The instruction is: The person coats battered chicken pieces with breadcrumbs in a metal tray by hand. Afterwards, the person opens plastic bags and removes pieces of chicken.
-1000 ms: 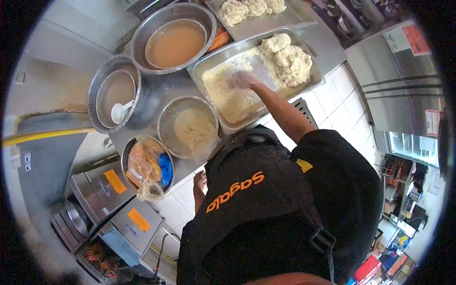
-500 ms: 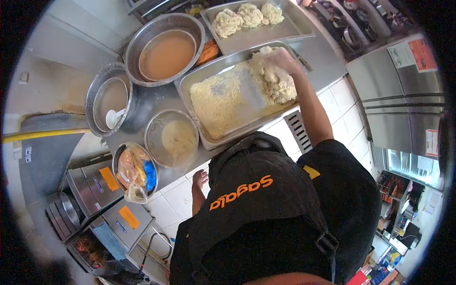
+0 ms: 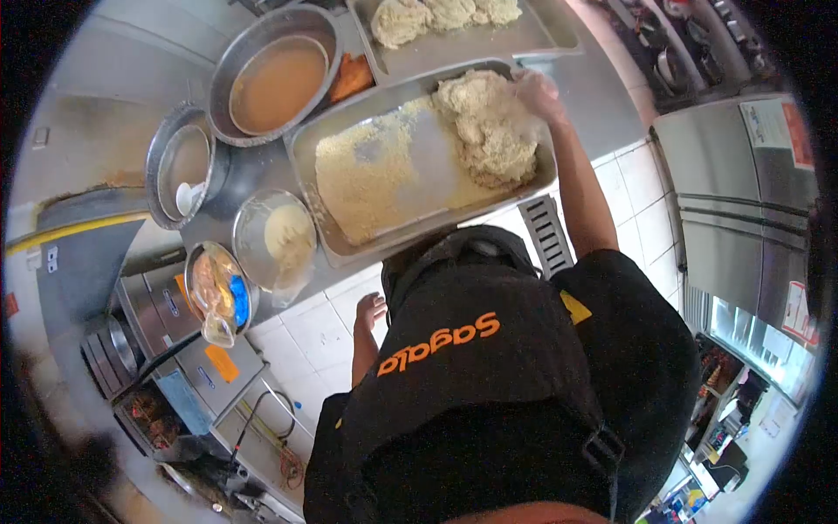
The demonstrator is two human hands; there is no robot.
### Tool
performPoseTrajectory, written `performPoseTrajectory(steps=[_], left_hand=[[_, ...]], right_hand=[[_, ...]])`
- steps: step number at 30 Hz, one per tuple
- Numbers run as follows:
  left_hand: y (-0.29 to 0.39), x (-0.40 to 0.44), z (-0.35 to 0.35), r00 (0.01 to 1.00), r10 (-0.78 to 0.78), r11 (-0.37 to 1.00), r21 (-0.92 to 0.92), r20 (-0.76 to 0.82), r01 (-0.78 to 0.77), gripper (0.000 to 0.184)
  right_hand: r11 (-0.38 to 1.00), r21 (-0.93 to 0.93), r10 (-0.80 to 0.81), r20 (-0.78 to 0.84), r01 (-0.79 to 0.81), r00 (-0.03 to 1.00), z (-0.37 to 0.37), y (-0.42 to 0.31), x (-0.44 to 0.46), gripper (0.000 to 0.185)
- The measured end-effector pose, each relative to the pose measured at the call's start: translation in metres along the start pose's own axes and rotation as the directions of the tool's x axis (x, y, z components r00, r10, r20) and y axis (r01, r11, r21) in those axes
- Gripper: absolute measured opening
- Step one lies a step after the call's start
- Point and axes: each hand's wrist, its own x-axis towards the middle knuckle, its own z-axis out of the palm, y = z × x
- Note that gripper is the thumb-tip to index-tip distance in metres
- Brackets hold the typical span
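My right hand (image 3: 536, 94) is at the right end of a large metal tray (image 3: 305, 166), beside a lumpy, crumb-coated pale mass (image 3: 484, 127). It looks coated in pale crumbs; its fingers are blurred and partly hidden, so I cannot tell how they are bent. Loose yellowish crumbs (image 3: 362, 179) cover the left part of that tray. Away from the counter, my left hand (image 3: 372, 310) hangs low in front of the body, fingers apart and slightly curled, with nothing seen in it.
Behind stands another metal tray (image 3: 454, 42) with several coated pieces. To the left are a big bowl of brownish liquid (image 3: 279, 83), a smaller bowl with a white scoop (image 3: 188, 196), a clear bowl of pale powder (image 3: 288, 236) and a bowl of plastic bags (image 3: 218, 293).
My right hand has moved from on top of the coated mass to its right edge, by the tray's end. The camera view has shifted slightly. My left hand stays low.
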Motion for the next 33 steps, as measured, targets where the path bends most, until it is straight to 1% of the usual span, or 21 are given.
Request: performPoseTrajectory(steps=[1,3,6,8,9,11,12,13,14,15,16,18,19,20,21,22,24,26,28,31,33], left_hand=[[0.004,-0.003,0.006,0.999,-0.046,0.999,-0.027,-0.014,0.046,0.033],[0.013,-0.012,0.018,0.996,-0.077,0.997,-0.034,-0.040,0.076,0.032],[0.019,-0.009,0.027,0.996,-0.061,0.998,0.016,-0.057,0.062,0.032],[0.019,0.000,0.030,0.995,-0.088,0.996,0.024,-0.036,0.089,0.033],[0.011,0.004,0.027,0.999,-0.029,0.999,0.028,-0.026,0.030,0.033],[-0.006,0.012,0.022,0.996,0.089,0.995,0.033,-0.005,-0.089,0.034],[0.000,0.009,0.026,0.997,0.069,0.996,-0.059,-0.038,-0.071,0.034],[0.008,0.005,0.030,0.996,0.048,0.987,-0.151,-0.070,-0.058,0.034],[0.028,-0.003,0.035,0.991,-0.094,0.951,-0.301,-0.093,0.062,0.033],[0.028,0.000,0.038,0.987,-0.111,0.930,-0.362,-0.119,0.061,0.032],[0.026,-0.001,0.038,0.990,-0.098,0.946,-0.319,-0.097,0.062,0.032],[0.023,-0.004,0.035,0.996,-0.071,0.972,-0.230,-0.052,0.057,0.031],[0.027,-0.012,0.037,0.989,-0.131,0.944,-0.313,-0.072,0.102,0.032],[0.034,-0.018,0.038,0.986,-0.149,0.939,-0.323,-0.080,0.116,0.032],[0.035,-0.022,0.039,0.982,-0.167,0.934,-0.332,-0.087,0.130,0.032],[0.034,-0.026,0.041,0.978,-0.189,0.928,-0.341,-0.091,0.148,0.032],[0.033,-0.027,0.046,0.962,-0.245,0.934,-0.296,-0.122,0.200,0.033],[0.026,-0.027,0.046,0.963,-0.246,0.930,-0.306,-0.109,0.203,0.034],[0.017,-0.027,0.043,0.977,-0.202,0.937,-0.303,-0.067,0.173,0.034],[0.012,-0.017,0.045,0.980,-0.199,0.931,-0.319,-0.029,0.180,0.035],[0.001,0.001,0.043,0.972,-0.231,0.910,-0.359,-0.032,0.204,0.034]], right_hand=[[0.976,0.193,0.085,0.091,-0.101,0.992,-0.020,-0.004,0.001,0.026],[0.940,0.312,0.086,0.174,-0.138,0.981,-0.062,-0.013,-0.001,0.027],[0.939,0.312,0.089,0.180,-0.142,0.980,-0.079,-0.011,0.000,0.032],[0.941,0.328,0.003,0.240,-0.084,0.971,-0.103,-0.021,-0.002,0.027],[0.939,0.338,-0.039,0.278,-0.060,0.960,-0.107,-0.025,-0.008,0.025],[0.953,0.222,-0.273,0.327,0.208,0.905,-0.082,-0.008,-0.009,0.021],[0.923,0.072,-0.378,0.350,0.378,0.857,-0.075,-0.007,-0.011,0.019],[0.841,-0.070,-0.478,0.368,0.537,0.797,-0.069,-0.006,-0.014,0.017],[0.671,-0.295,-0.557,0.405,0.680,0.725,-0.068,-0.013,-0.021,0.017],[0.589,-0.380,-0.589,0.403,0.714,0.700,-0.065,-0.017,-0.029,0.017],[0.499,-0.462,-0.620,0.401,0.733,0.675,-0.063,-0.021,-0.037,0.018],[0.623,-0.401,-0.617,0.276,0.671,0.737,-0.047,-0.026,-0.053,0.019],[0.614,-0.419,-0.481,0.473,0.669,0.738,-0.033,-0.025,-0.055,0.015],[0.781,-0.248,-0.464,0.386,0.574,0.798,-0.022,-0.022,-0.063,0.018],[0.890,-0.049,-0.418,0.308,0.453,0.855,-0.020,-0.021,-0.071,0.021],[0.935,0.163,-0.348,0.249,0.315,0.904,-0.019,-0.018,-0.079,0.024],[0.927,0.107,-0.374,0.351,0.360,0.858,-0.026,-0.013,-0.084,0.027],[0.963,0.134,-0.269,0.495,0.234,0.826,-0.043,-0.018,-0.083,0.030],[0.980,0.172,-0.044,0.680,-0.100,0.732,-0.065,-0.024,-0.081,0.033],[0.978,0.178,-0.204,0.692,0.110,0.693,-0.095,-0.039,-0.085,0.032],[0.934,0.146,-0.347,0.579,0.325,0.738,-0.060,-0.030,-0.099,0.029]])
